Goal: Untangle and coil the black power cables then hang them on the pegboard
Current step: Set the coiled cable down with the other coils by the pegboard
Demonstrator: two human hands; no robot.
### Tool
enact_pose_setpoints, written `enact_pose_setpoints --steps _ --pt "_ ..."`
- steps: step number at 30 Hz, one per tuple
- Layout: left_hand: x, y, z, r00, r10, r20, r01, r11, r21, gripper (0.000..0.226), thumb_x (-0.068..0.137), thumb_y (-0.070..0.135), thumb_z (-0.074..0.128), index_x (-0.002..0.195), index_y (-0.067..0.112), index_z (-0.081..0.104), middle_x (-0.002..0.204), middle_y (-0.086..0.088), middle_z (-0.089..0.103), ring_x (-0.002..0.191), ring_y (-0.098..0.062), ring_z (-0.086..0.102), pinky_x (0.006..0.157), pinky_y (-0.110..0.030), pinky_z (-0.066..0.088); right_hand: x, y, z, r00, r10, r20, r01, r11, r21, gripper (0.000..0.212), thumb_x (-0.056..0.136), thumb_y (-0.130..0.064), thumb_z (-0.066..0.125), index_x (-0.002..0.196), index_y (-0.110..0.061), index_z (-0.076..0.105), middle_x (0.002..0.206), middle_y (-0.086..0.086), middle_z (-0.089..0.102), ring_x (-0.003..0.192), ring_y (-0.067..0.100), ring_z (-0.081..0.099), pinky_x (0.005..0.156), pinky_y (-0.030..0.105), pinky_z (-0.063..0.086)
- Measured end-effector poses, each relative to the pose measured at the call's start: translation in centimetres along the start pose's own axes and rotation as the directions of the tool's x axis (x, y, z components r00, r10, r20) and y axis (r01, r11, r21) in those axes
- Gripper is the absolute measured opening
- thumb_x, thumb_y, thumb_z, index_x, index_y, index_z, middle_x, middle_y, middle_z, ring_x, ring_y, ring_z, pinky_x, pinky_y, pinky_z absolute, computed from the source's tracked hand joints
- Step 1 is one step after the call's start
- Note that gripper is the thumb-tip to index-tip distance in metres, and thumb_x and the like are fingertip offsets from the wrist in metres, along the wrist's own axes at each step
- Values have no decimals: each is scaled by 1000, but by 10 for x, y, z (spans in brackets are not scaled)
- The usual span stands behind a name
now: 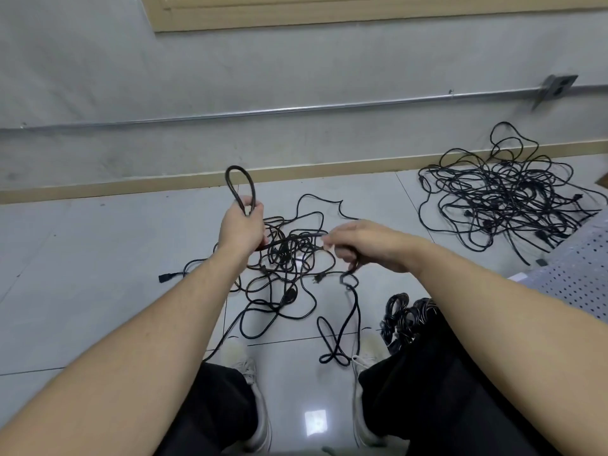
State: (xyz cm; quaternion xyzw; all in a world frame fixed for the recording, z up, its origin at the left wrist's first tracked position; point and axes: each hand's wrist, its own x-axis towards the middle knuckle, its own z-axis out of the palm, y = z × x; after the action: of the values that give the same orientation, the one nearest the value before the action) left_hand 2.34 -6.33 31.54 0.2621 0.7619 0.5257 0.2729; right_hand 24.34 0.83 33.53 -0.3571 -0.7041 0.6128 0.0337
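We raise our left hand (pixel 242 225), fist curled round a black cable loop (pixel 239 185) that stands upright above it. Our right hand (pixel 365 245), palm down, pinches a strand over the tangled cables (pixel 286 268) on the floor (pixel 98 274) between our feet.

We have one wide-angle head view, looking forward and down from just above our own arms: floor (pixel 98 258) fills the middle, wall (pixel 296 70) the upper frame, our shoes (pixel 256 406) at bottom centre.
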Motion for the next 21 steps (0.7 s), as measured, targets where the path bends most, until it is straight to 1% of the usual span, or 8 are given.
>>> enact_pose_setpoints --steps 2,4,7,10,13,16,18,21 --pt "-7 -1 6 996 43 76 -47 998 51 15 103 25 56 115 22 65 71 2 54 48 -10 50 46 -21 47 1 -2 -5 996 -38 -86 52 984 168 20 104 -23 54 95 -14 70 59 -9 40 56 10 36 58 22 30" --pt "-16 2 14 986 34 163 -33 999 -12 17 101 26 62 116 27 68 64 3 52 52 -9 48 51 -26 53 2 -4 -5 980 -68 -187 114 961 252 21 106 -23 52 97 -15 68 58 -8 41 54 10 38 64 22 40" --pt "-26 6 22 960 11 278 -9 1000 -9 16 101 30 63 115 29 71 63 1 49 49 -8 44 45 -24 48 0 -7 -3 956 -118 -270 186 952 242 17 104 -25 56 98 -15 68 56 -3 41 49 12 40 66 30 54" --pt "-36 8 26 911 -67 406 49 997 53 24 105 40 53 115 26 70 67 -1 48 48 -10 43 40 -22 37 -2 -11 -2 929 -171 -329 240 954 180 13 98 -26 67 93 -14 71 58 0 39 44 15 35 49 29 44" --pt "-45 11 29 861 -127 492 81 990 114 31 107 50 39 120 32 60 65 2 52 47 -11 46 41 -21 30 2 -12 -3 884 -152 -441 241 958 153 24 90 -30 77 77 -15 61 58 -2 41 42 16 35 52 36 35" --pt "-50 15 31 829 -109 549 84 994 72 41 102 65 31 124 36 50 60 5 51 47 -13 44 45 -22 25 5 -14 -5 852 -115 -511 238 954 181 41 84 -37 81 72 -19 47 52 -6 37 43 17 35 55 39 33" --pt "-52 20 30 817 -68 573 30 997 75 50 92 77 40 117 35 51 61 5 50 49 -14 43 48 -24 25 6 -16 -6 835 -112 -538 234 958 163 43 82 -40 82 70 -20 46 55 -5 38 50 20 38 56 38 35" --pt "-55 18 28 783 29 621 -191 962 196 30 95 57 58 105 29 56 65 3 58 53 -16 49 49 -25 34 6 -15 -8 825 -130 -550 207 975 80 44 78 -42 85 70 -19 48 57 -2 40 59 22 39 58 37 37"
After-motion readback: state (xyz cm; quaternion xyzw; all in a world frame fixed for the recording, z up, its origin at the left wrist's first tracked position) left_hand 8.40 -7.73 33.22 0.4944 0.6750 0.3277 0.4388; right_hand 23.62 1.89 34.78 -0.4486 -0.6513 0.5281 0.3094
